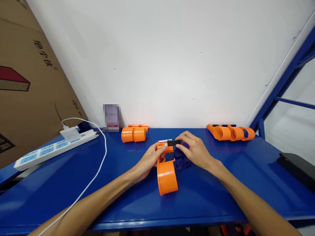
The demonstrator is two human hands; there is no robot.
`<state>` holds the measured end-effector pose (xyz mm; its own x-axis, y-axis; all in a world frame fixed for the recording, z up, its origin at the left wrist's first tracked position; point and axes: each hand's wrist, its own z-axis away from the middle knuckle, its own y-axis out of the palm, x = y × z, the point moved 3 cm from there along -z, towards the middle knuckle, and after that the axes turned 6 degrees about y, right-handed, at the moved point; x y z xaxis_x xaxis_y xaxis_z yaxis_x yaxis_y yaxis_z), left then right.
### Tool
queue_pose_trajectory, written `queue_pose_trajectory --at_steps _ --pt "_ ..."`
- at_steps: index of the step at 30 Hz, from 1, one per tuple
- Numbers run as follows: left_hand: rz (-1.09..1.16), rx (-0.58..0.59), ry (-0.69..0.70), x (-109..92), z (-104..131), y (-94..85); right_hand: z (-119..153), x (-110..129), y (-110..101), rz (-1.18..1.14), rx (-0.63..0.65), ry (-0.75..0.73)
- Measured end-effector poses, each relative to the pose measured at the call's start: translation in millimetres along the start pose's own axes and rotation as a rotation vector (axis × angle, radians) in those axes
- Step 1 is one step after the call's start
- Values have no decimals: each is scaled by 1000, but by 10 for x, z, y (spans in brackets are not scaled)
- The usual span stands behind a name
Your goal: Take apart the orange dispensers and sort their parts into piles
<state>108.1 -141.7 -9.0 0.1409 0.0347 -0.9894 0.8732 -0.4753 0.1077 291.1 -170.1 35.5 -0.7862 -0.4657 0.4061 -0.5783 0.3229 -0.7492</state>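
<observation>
My left hand (pixel 150 159) is closed around an orange plastic holder (pixel 167 178) whose wide round cup hangs toward the front of the table. A white toothed strip (pixel 164 141) shows along the holder's top edge. My right hand (pixel 194 149) pinches the right end of a short black bar (pixel 173 143). The bar's left end lies against the holder near my left thumb; whether it is joined there, I cannot tell. Beneath my right hand, a heap of small dark blue pieces (pixel 182 161) rests on the table, partly hidden.
The blue table (pixel 118 196) meets a white wall. Other orange holders stand at the back left (pixel 133 133) and back right (pixel 231 132). A white power strip (pixel 59 149) with a charger and cable (pixel 104 154) lies left. A cardboard box (pixel 36 82) and a black case (pixel 297 168) flank the table.
</observation>
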Motion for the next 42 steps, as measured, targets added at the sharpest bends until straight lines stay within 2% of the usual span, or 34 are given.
queue_pose_trajectory --at_steps 4,7,10,12,15,18,22,24,31,37,42 --pt "39 -27 -27 6 -29 -37 -39 -76 -8 -60 9 104" --pt "83 -77 -57 31 -44 -67 -84 -191 -74 -46 -68 213" --pt "111 -103 -110 53 -44 -81 -142 -375 -261 -3 -195 323" --pt "110 -89 -123 46 -37 -73 -171 -517 -425 66 -234 400" --pt "97 -76 -115 19 -24 -58 -166 -739 -642 278 -181 554" --pt "86 -73 -108 5 -20 -54 -119 -949 -730 429 -37 669" --pt "80 -68 -108 27 -23 -65 -80 -1135 -612 364 218 655" --pt "77 -64 -104 43 -23 -70 -82 -1172 -530 320 279 619" --pt "73 -49 -86 96 -31 -84 -109 -1179 -417 304 263 546" --pt "47 -34 -94 103 -34 -78 -96 -1158 -401 242 282 550" --pt "35 -35 -104 92 -29 -67 -89 -1197 -400 164 247 562"
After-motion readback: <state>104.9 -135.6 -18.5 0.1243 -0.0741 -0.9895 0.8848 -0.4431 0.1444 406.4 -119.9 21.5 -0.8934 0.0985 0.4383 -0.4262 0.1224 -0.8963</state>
